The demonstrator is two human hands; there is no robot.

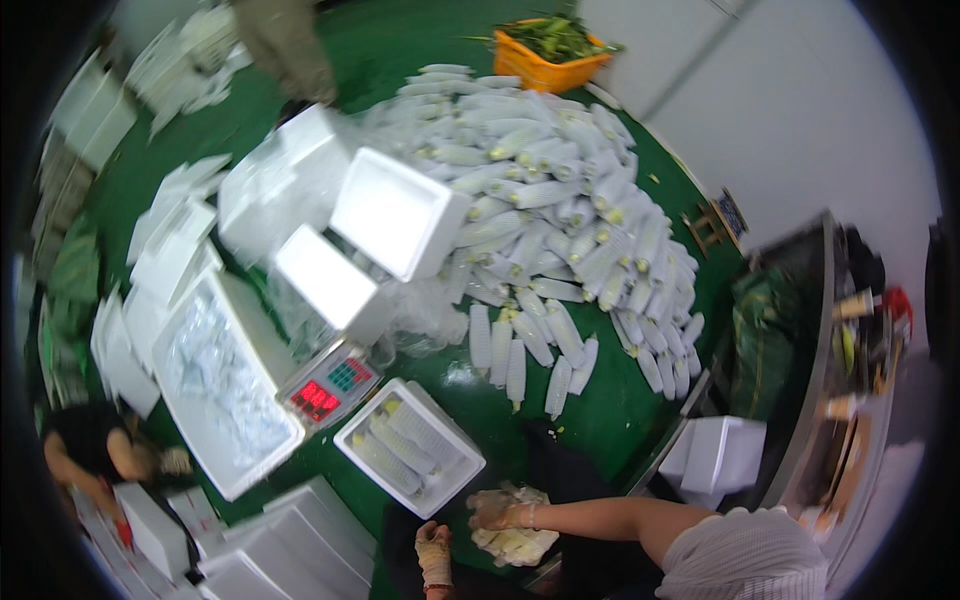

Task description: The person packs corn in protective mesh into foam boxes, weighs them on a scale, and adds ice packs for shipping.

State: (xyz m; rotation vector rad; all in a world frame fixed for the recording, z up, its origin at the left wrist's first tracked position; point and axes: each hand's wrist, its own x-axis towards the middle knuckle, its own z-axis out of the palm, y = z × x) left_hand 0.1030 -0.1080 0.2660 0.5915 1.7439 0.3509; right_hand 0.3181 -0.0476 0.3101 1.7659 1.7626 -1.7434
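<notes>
My right hand (496, 511) reaches down onto a clump of small pale pieces (517, 546) low in front of me; whether its blurred fingers grip any is unclear. My left hand (433, 553), in a light glove with a red band at the wrist, is near the lower edge of a white foam box (469, 474). Its fingers are curled, and I cannot see anything in them. Inside that box lie several ears of corn (405, 435) in white foam net sleeves. More sleeved ears of corn (559, 326) lie loose on the green floor beyond it.
A digital scale (330, 386) with a red display stands beside a large foam box of clear packets (225, 375). Behind is a big corn heap (540, 172) and an orange crate of husks (547, 64). At lower left, a person (94, 450) handles boxes; another person's legs (289, 49) stand farther back.
</notes>
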